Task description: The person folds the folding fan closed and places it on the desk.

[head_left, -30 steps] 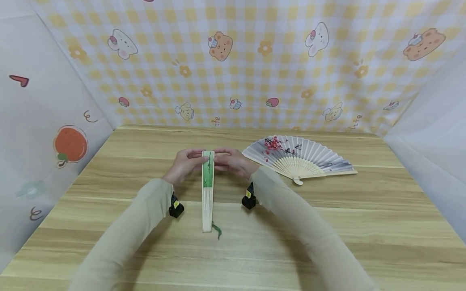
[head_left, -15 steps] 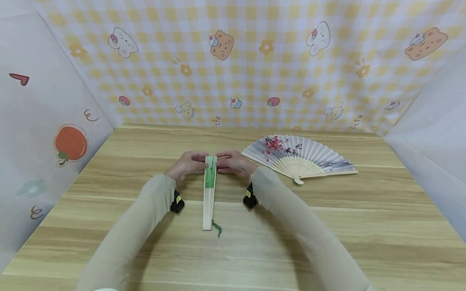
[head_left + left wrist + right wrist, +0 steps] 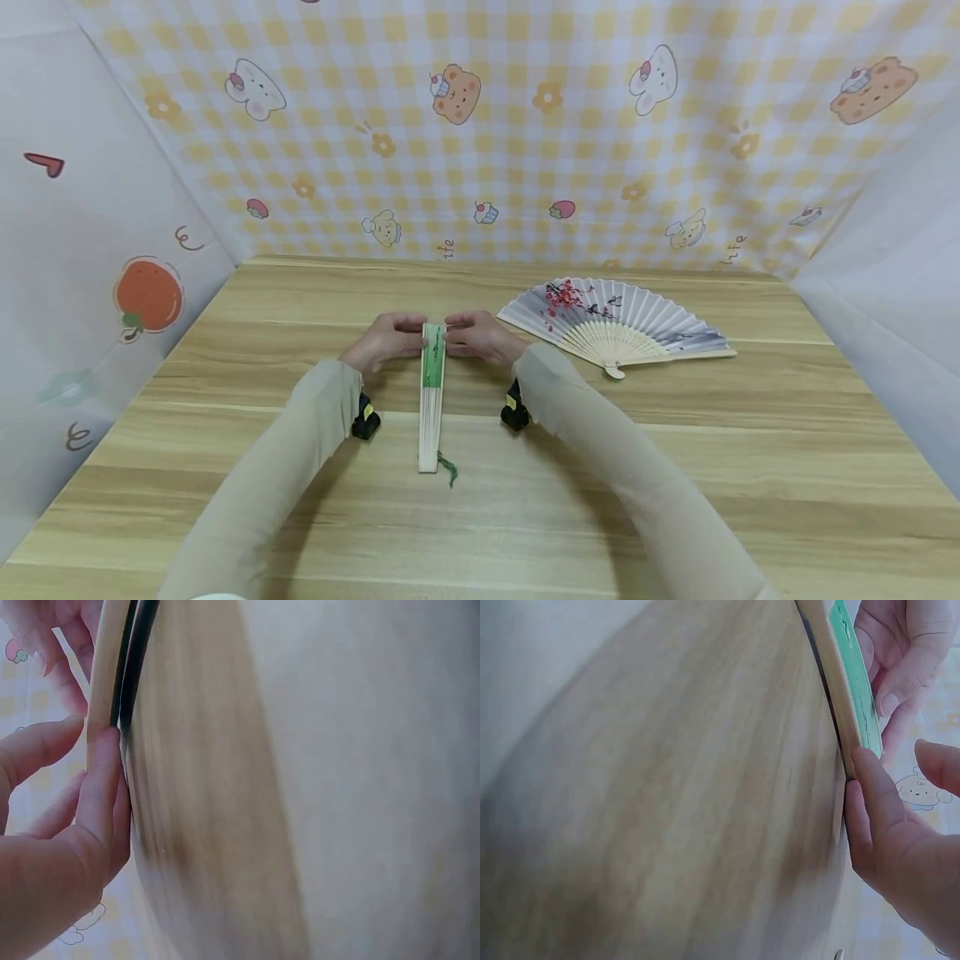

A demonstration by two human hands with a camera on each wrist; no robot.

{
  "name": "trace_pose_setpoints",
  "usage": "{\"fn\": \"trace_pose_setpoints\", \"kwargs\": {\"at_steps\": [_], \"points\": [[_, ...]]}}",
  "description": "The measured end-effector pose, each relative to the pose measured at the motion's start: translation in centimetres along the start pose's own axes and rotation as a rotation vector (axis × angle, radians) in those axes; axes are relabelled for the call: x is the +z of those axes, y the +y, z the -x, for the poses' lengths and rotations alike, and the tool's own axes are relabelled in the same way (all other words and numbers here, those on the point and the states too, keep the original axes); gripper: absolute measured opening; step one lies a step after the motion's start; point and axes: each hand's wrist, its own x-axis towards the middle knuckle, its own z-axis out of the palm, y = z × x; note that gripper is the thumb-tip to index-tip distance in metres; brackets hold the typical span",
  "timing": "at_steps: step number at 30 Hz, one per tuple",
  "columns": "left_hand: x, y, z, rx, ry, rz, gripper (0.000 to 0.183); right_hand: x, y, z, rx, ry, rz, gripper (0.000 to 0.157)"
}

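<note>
A folded hand fan (image 3: 431, 400), green at the far end with bare pale ribs toward me, lies lengthwise on the wooden table in the head view. Its dark green tassel (image 3: 448, 469) trails from the near end. On the left, my left hand (image 3: 390, 340) touches the fan's side near the green end; a finger (image 3: 105, 780) rests along that edge in the left wrist view. Opposite it, my right hand (image 3: 483, 337) has a fingertip against the other side, while its thumb (image 3: 939, 765) stands off the fan. Neither hand is curled round it.
A spread grey-white fan (image 3: 615, 325) with red blossoms lies at the back right of the table (image 3: 675, 500). A yellow checked cloth (image 3: 510, 150) hangs behind the table. White cloth (image 3: 75, 275) hangs at the left side.
The folded fan's far end has come slightly nearer, and the hands have moved a little with it. The thumbs have shifted from its top face toward its sides. The spread fan stays put.
</note>
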Motion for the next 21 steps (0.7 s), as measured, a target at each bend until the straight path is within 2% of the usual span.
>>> {"fn": "trace_pose_setpoints", "kwargs": {"at_steps": [4, 11, 17, 19, 21], "points": [[0.1, 0.0, 0.2, -0.004, 0.014, -0.016, 0.049, -0.1, 0.0, 0.1, -0.009, -0.010, 0.003, 0.045], [0.6, 0.2, 0.3, -0.037, 0.080, -0.036, 0.054, -0.5, 0.4, 0.6, -0.037, -0.024, 0.028, 0.044], [0.8, 0.9, 0.7, -0.052, 0.121, -0.126, 0.057, -1.2, 0.7, 2.8, -0.139, -0.018, 0.131, 0.041], [1.0, 1.3, 0.9, -0.046, 0.131, -0.129, 0.059, -1.7, 0.7, 3.7, -0.171, -0.025, 0.170, 0.042], [1.2, 1.8, 1.1, -0.035, 0.135, -0.122, 0.059, -2.2, 0.6, 4.6, -0.194, -0.040, 0.164, 0.043]]}}
